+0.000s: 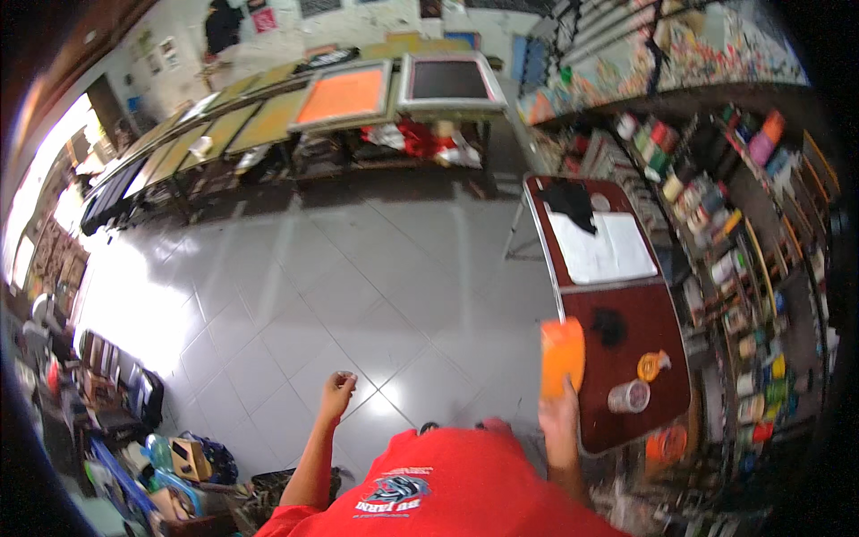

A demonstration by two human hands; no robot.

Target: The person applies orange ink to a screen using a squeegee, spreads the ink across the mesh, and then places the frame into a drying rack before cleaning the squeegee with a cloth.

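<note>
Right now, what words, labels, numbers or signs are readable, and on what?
Red shirt: lettering with a dark emblem; I won't transcribe it.
Shelf containers: any labels too small to read.
Pink wall sheet: too blurred to read.
Orange piece in the right hand: none visible.

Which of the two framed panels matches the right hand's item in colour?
The left framed panel: orange inside, like the orange piece in the right hand. The right framed panel is black inside.

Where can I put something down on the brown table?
The table looks bare right of the black patch and between the cup and near edge. It's crowded around the orange round thing beside the cup, and at the far end, with white sheet and black cloth. The right hand's orange block hides some left edge.
</note>
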